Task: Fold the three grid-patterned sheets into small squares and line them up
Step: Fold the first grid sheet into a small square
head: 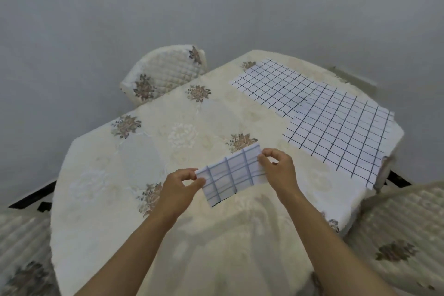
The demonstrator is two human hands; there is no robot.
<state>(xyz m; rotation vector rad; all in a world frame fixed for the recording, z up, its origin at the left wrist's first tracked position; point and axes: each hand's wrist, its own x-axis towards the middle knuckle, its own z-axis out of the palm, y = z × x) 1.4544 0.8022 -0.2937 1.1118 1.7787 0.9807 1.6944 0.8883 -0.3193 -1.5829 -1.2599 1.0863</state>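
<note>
A folded grid-patterned sheet (231, 174), a narrow white strip with dark lines, is held just above the table near its front edge. My left hand (179, 188) pinches its left end and my right hand (278, 168) pinches its upper right corner. Two unfolded grid sheets lie flat at the far right of the table: one sheet (276, 85) further back, and the other sheet (341, 132) nearer, overlapping the first one's right edge and reaching the table's right edge.
The table (149, 151) wears a cream cloth with flower prints. A quilted chair (163, 74) stands behind it at the back left, and more quilted chairs sit at the lower left (21, 257) and lower right (403, 235). A grey wall lies behind.
</note>
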